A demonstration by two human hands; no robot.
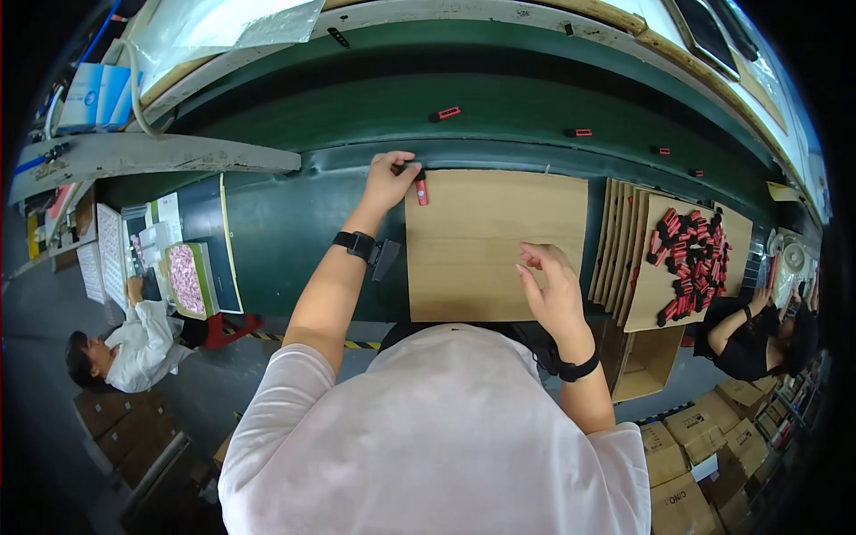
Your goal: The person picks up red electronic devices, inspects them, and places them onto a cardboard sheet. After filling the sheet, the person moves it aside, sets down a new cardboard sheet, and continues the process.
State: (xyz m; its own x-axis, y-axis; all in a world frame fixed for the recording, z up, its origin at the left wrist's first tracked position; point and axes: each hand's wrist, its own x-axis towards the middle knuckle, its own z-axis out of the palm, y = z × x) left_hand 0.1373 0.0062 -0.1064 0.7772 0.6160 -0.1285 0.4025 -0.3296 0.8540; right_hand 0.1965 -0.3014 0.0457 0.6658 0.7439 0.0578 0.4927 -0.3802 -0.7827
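Observation:
My left hand [390,185] pinches the black end of a small red tube [423,193] at the upper left corner of a flat cardboard sheet [496,259]. The tube's red body points toward me over the cardboard. Above the sheet's right part hovers my right hand [555,290], its thumb and fingers apart and nothing between them. To the right, overlapping cardboard sheets [615,241] lie in a row, and a heap of red tubes with black ends [691,263] covers the rightmost ones.
Beyond the bench runs a green belt [357,111] carrying several spaced red tubes [448,113]. A grey metal arm [214,153] juts in from the left. Co-workers sit at the left [134,343] and right [753,339]. Cardboard boxes [687,486] stand on the floor behind right.

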